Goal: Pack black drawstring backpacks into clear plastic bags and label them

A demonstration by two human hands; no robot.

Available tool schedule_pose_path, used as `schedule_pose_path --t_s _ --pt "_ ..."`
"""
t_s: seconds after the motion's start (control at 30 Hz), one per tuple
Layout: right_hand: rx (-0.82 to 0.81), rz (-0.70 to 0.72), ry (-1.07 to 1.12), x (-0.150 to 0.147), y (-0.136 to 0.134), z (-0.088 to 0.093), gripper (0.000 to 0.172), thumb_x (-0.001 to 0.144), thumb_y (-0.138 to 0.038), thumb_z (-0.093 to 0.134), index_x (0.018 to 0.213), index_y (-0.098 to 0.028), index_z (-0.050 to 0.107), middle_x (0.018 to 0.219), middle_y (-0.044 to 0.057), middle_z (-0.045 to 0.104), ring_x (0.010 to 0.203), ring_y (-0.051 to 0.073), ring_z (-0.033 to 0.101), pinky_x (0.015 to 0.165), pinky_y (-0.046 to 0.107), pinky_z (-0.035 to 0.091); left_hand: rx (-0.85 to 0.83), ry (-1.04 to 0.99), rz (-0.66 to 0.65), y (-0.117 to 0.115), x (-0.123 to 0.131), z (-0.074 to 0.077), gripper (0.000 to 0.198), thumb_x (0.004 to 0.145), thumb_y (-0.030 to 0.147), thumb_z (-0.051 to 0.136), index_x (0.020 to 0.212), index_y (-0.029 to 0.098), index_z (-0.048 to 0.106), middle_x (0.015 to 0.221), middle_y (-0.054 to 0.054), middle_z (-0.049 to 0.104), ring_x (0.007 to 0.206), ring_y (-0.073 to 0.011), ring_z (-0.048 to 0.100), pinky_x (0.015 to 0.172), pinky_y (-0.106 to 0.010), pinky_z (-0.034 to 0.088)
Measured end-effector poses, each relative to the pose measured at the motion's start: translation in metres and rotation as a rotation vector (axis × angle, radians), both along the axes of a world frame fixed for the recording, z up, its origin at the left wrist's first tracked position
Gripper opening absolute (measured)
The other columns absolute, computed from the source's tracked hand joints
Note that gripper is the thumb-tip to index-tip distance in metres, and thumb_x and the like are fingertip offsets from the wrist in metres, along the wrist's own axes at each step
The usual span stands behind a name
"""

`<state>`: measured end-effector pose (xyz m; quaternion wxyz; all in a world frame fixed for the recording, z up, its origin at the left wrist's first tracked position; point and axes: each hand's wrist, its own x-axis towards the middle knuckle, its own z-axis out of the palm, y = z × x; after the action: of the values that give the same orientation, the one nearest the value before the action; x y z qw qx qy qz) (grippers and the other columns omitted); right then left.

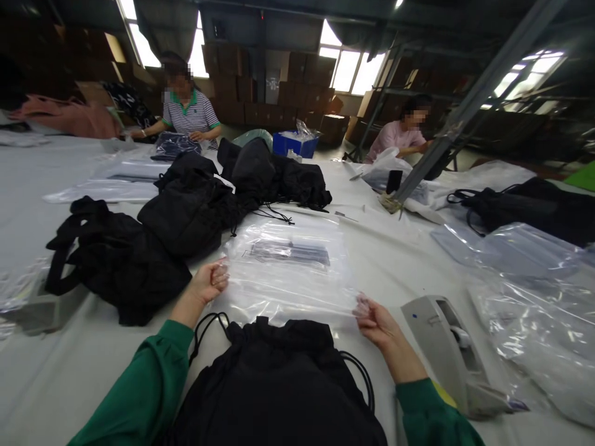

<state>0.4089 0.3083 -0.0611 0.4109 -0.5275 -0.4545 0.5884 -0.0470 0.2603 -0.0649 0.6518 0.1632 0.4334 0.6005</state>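
My left hand [211,280] is closed on the left edge of a clear plastic bag [283,291] with dark printing on it. At the bag's lower right corner, my right hand [374,316] pinches the plastic between thumb and fingers. Stretched between both hands, the bag lies low over the table. Right in front of me rests a black drawstring backpack [279,384], its gathered top close to the bag's near edge and cords looping out on both sides. What lies under the plastic is hard to make out.
Several black bags [186,210] are heaped to the left and beyond. A grey tape dispenser [446,353] stands at right, beside clear plastic bags [534,310]. A slanted metal post [465,111] rises at the right. Two people [190,111] work across the table [385,248].
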Motion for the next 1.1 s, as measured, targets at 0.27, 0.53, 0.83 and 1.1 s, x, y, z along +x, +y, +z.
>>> schedule_pose_path --t_s 0.27,0.53,0.83,1.1 --pt "0.256 -0.014 -0.094 -0.009 -0.001 0.024 0.031 0.082 -0.041 0.049 0.061 -0.025 0.034 0.057 -0.005 0.037 0.053 0.013 0.043 0.059 0.031 0.050 0.261 1.159 -0.412 -0.025 0.005 0.036 0.027 0.066 0.039 0.073 0.076 0.018 0.058 0.066 0.003 0.048 0.066 -0.0139 0.048 0.059 -0.024 0.035" --pt "0.555 0.144 -0.584 -0.017 -0.052 -0.014 0.029 0.077 -0.043 0.064 0.062 -0.023 0.049 0.064 0.001 0.048 0.069 0.020 0.047 0.079 0.035 0.041 0.302 1.790 -0.840 -0.048 0.024 0.000 0.014 0.080 0.034 0.062 0.084 0.020 0.059 0.087 -0.010 0.065 0.095 -0.0294 0.060 0.092 -0.040 0.039" --pt "0.377 0.373 -0.639 -0.017 -0.108 -0.025 0.030 0.085 -0.042 0.050 0.073 -0.019 0.064 0.062 0.001 0.060 0.061 0.019 0.054 0.057 0.027 0.042 0.201 1.659 -0.888 -0.071 0.027 -0.011 0.006 0.065 0.014 0.060 0.069 0.018 0.063 0.080 -0.009 0.070 0.085 -0.0311 0.066 0.078 -0.037 0.047" --pt "0.204 0.160 -0.513 -0.017 -0.123 0.005 0.062 0.088 -0.068 0.038 0.061 -0.018 0.062 0.058 0.003 0.062 0.056 0.019 0.054 0.052 0.028 0.047 0.161 1.161 -0.503 -0.107 0.050 -0.021 0.028 0.077 0.043 0.052 0.079 0.018 0.065 0.080 -0.001 0.070 0.080 -0.0232 0.066 0.068 -0.028 0.052"
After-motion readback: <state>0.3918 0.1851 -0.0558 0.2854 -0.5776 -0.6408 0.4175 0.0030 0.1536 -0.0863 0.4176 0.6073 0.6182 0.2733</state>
